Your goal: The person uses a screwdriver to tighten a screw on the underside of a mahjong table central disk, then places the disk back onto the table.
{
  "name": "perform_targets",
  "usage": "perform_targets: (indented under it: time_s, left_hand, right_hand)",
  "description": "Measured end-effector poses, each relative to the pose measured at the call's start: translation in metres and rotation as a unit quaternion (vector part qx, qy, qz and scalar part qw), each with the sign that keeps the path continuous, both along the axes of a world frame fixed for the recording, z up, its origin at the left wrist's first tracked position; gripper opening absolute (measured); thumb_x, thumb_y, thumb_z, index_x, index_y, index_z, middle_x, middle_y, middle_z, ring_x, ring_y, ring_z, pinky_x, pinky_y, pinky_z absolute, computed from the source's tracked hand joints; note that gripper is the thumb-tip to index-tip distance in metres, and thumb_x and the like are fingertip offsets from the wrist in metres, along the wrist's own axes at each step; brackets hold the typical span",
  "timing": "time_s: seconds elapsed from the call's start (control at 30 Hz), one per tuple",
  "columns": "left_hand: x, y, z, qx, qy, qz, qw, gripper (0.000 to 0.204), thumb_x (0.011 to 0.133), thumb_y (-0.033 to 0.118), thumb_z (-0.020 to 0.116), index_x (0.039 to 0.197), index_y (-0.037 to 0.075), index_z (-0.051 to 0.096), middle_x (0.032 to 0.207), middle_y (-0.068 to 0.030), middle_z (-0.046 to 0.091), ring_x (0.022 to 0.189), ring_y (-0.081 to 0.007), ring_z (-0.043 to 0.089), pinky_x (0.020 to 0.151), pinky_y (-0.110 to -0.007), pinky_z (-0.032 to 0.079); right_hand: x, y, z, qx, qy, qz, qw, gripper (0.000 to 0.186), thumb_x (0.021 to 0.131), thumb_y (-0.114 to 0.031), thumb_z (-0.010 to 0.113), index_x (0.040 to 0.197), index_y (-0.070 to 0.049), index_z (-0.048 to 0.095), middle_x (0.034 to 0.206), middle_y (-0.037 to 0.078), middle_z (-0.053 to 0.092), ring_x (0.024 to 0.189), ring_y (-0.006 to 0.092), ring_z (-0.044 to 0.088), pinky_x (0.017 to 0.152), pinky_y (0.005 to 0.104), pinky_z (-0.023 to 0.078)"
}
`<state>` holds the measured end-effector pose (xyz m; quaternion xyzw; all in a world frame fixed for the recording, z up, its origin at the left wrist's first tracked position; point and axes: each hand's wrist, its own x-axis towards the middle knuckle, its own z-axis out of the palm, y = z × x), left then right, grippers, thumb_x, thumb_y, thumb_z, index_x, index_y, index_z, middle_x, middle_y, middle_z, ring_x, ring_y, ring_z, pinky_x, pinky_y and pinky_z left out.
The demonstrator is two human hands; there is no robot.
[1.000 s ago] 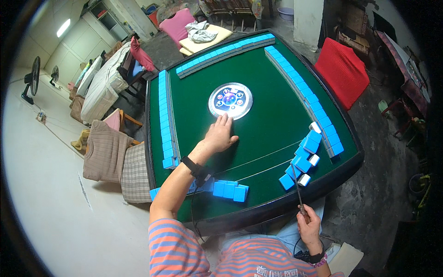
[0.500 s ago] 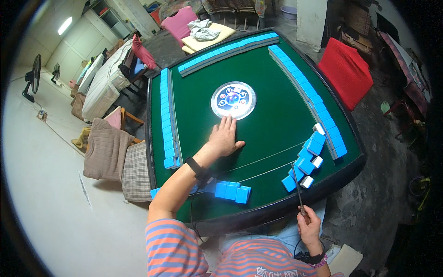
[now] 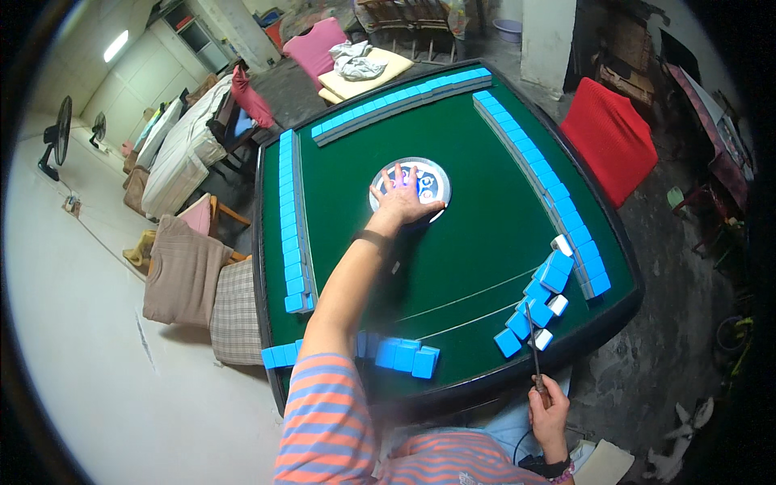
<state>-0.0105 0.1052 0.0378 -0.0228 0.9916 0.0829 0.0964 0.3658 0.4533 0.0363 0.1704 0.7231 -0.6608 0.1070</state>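
My left hand (image 3: 400,198) has its fingers spread over the round lit control panel (image 3: 428,178) in the middle of the green mahjong table (image 3: 356,226), covering much of it. My right hand (image 3: 550,404) grips a thin dark rod tool (image 3: 535,356) by its brown handle at the near edge. The rod's tip is among a loose heap of blue-backed tiles (image 3: 554,273), some showing white sides. More tiles form long rows at the left (image 3: 291,218), far side (image 3: 400,101) and right (image 3: 529,162). A shorter group (image 3: 404,356) lies near me, partly behind my left arm.
A red-covered chair (image 3: 606,141) stands right of the table, a plaid chair with brown cloth (image 3: 186,259) left. Beyond are pink and cream chairs (image 3: 364,69) with cloth on top, a mattress (image 3: 182,133), wall fans (image 3: 56,137) and a pillar (image 3: 550,40).
My left hand has moved forward from the felt just below the panel onto the panel itself, fingers spreading. My right hand still holds the rod. The view has shifted slightly.
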Motion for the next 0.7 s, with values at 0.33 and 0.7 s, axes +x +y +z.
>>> perform_targets:
  time_s: [0.33, 0.7]
  left_hand:
    - [-0.005, -0.001, -0.006, -0.006, -0.011, -0.008, 1.000, 0.120, 0.066, 0.083, 0.060, 0.157, 0.018, 0.016, 0.162, -0.0220, 0.004, 0.147, -0.0492, 0.001, 0.106, -0.076, 0.009]
    - [-0.002, -0.001, -0.006, -0.019, 0.003, 0.000, 1.000, 0.121, 0.065, 0.083, 0.062, 0.156, 0.016, 0.018, 0.161, -0.0237, 0.008, 0.146, -0.0502, 0.004, 0.106, -0.076, 0.009]
  right_hand:
    - [-0.012, -0.001, 0.011, -0.020, 0.017, 0.002, 1.000, 0.031, 0.092, -0.002, 0.059, 0.122, 0.004, 0.056, 0.081, 0.000, 0.058, 0.055, 0.0029, 0.048, 0.046, 0.0191, 0.037]
    - [-0.008, -0.001, 0.007, -0.018, 0.009, -0.001, 1.000, 0.030, 0.093, -0.005, 0.059, 0.121, 0.004, 0.057, 0.079, -0.001, 0.057, 0.054, 0.0026, 0.047, 0.046, 0.0196, 0.036]
